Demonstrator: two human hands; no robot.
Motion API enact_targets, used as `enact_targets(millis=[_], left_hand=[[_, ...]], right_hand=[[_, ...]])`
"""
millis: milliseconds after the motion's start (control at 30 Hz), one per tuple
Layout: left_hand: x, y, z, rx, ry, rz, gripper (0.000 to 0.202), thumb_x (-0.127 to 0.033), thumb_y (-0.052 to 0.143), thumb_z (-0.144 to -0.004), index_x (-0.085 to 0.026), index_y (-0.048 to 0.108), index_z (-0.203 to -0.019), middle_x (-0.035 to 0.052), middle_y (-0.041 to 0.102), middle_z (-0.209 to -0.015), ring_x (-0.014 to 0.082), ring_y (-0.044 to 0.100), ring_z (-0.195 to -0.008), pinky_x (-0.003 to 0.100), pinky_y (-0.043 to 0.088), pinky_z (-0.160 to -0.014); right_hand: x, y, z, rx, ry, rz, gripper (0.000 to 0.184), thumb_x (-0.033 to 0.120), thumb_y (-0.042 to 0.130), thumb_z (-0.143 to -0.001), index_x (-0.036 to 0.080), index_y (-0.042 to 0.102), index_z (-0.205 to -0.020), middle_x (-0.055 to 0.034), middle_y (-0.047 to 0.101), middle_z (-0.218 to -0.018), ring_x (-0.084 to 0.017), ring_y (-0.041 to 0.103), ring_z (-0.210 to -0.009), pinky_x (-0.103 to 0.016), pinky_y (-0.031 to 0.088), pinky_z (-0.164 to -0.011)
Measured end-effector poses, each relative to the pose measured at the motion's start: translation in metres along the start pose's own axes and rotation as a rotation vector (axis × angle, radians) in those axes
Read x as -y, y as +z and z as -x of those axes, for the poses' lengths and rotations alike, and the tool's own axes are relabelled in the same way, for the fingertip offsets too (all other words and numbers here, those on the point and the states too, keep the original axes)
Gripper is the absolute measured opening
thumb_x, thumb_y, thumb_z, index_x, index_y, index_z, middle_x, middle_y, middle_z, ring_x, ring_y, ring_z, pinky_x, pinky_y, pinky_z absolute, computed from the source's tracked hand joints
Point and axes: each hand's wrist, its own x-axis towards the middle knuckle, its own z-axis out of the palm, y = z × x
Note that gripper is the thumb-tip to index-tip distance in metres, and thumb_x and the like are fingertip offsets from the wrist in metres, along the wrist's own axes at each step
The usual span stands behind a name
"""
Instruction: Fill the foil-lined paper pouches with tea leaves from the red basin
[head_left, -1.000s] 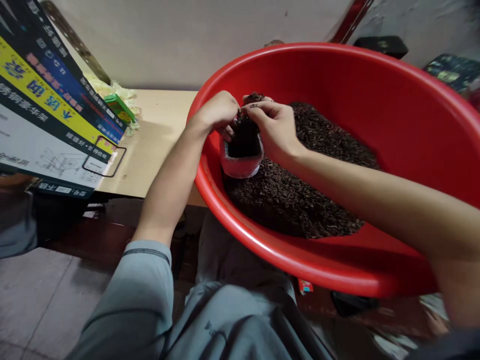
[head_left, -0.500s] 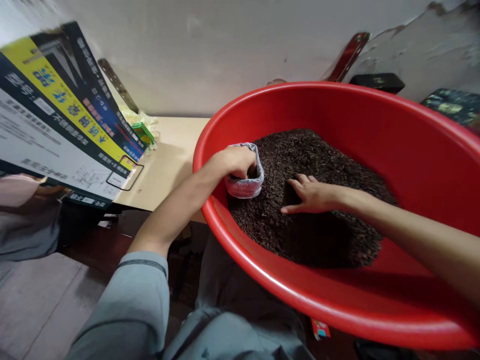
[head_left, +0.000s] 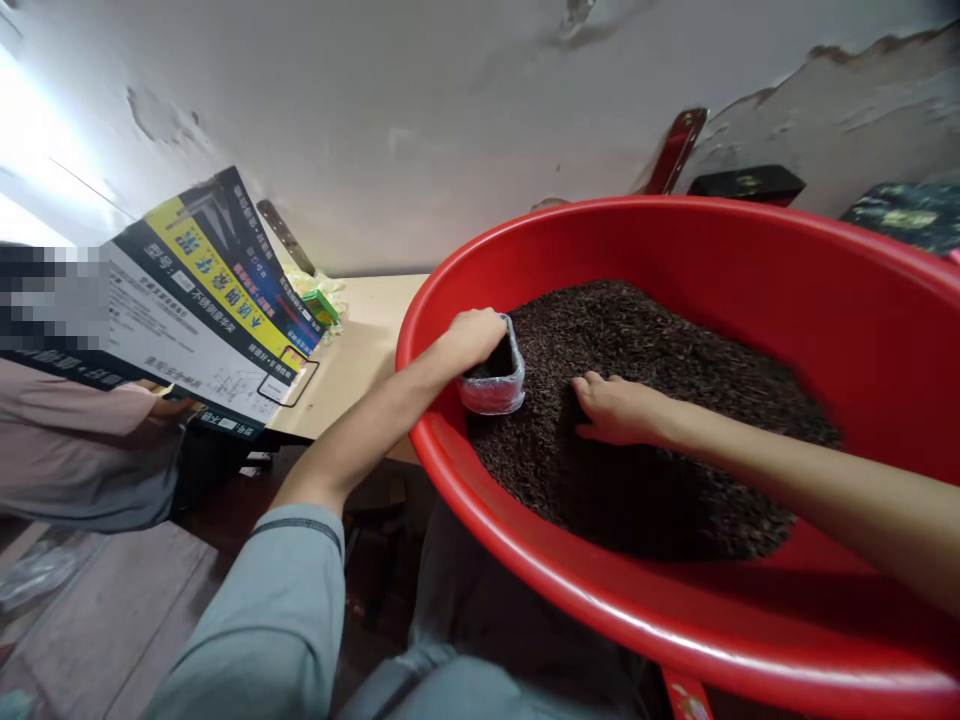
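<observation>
A large red plastic tub (head_left: 465, 505) holds a heap of dark, dry, loose bits that look like tea leaves (head_left: 615, 320). At the tub's left side, my left hand (head_left: 476, 338) is closed on the rim of a small container lined with a clear plastic bag (head_left: 495, 393). That container sits upright against the heap, its inside dark and partly covered by my fingers. My right hand (head_left: 619, 408) rests palm down on the leaves in the middle, thumb apart from the fingers, some fingertips sunk among them. Nothing shows gripped in it.
Left of the tub is a pale wooden tabletop (head_left: 375, 310). On it lean printed cardboard panels (head_left: 217, 310) and a small green box (head_left: 321, 308). Dark boxes (head_left: 746, 185) stand behind the tub by the wall. Another person's clothed body (head_left: 82, 440) shows at far left.
The camera view has shifted, so everything sits lower. My left hand has moved from inside the bag-lined container to its rim. My right hand's fingers have drawn closer together and dipped into the leaves.
</observation>
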Motion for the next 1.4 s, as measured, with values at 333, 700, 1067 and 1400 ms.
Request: enact_targets(millis=[333,700,1067,1400], left_hand=[[-0.008,0.005,-0.002,0.133,0.074,-0.099,0.037,-0.005,0.064,-0.083,-0.009,0.077,-0.117,0.0205,0.076,-0.117,0.0310,0.072,-0.110,0.032,0.057,-0.085],[-0.004,-0.003,0.001,0.144,0.037,-0.038,0.041,-0.012,0.065,-0.087,-0.016,0.075,-0.126,0.0168,0.075,-0.123,0.0301,0.072,-0.111,0.032,0.056,-0.086],[-0.008,-0.001,-0.003,0.189,0.087,-0.099,0.045,-0.009,0.074,-0.078,-0.010,0.075,-0.123,0.0195,0.073,-0.125,0.0322,0.070,-0.113,0.033,0.058,-0.090],[-0.005,-0.003,-0.007,0.218,0.121,-0.074,0.047,-0.020,0.075,-0.082,-0.011,0.072,-0.127,0.0169,0.072,-0.129,0.0306,0.068,-0.116,0.033,0.056,-0.093]], right_hand=[[0.008,0.000,0.006,-0.030,0.081,-0.074,0.066,0.039,0.066,-0.091,0.006,0.049,-0.146,-0.0288,0.058,-0.138,-0.043,0.064,-0.123,-0.050,0.054,-0.097],[0.010,-0.005,0.008,-0.010,0.072,-0.042,0.065,0.039,0.064,-0.092,0.009,0.050,-0.148,-0.0260,0.059,-0.141,-0.041,0.065,-0.124,-0.049,0.055,-0.099],[0.010,-0.005,0.005,-0.007,0.068,-0.021,0.061,0.039,0.064,-0.091,0.010,0.053,-0.144,-0.0255,0.061,-0.139,-0.040,0.067,-0.121,-0.049,0.055,-0.097],[0.009,-0.005,0.006,0.005,0.067,-0.022,0.063,0.039,0.062,-0.093,0.008,0.051,-0.146,-0.0267,0.059,-0.141,-0.042,0.065,-0.123,-0.049,0.056,-0.097]])
